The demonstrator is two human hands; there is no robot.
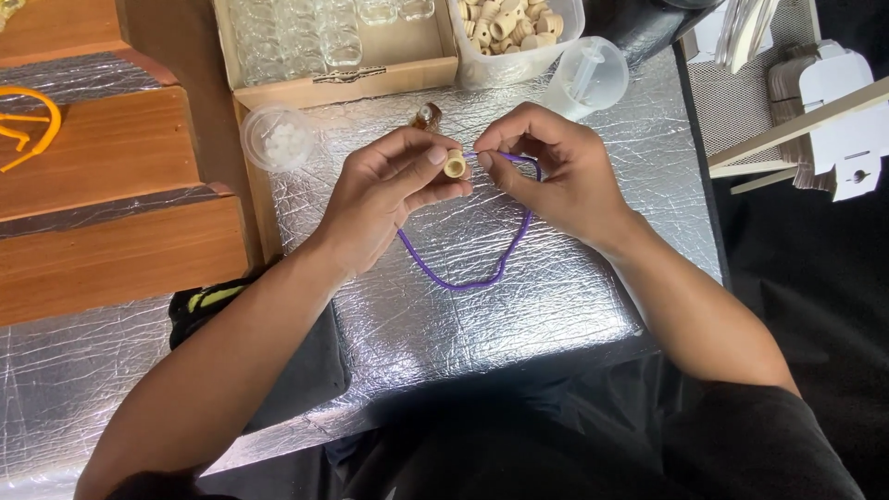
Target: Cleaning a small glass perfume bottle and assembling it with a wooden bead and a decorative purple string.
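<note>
My left hand pinches a small wooden bead between thumb and forefinger, its hole facing my right hand. My right hand pinches one end of a purple cord right at the bead's hole. The cord hangs in a loop down onto the silver foil-covered work surface between my wrists. A small brown glass bottle lies just behind my left hand's fingers.
A clear tub of wooden beads and a cardboard box of clear glass vials stand at the back. A round lid with white bits lies left, a clear plastic cup right. Wooden steps rise at left.
</note>
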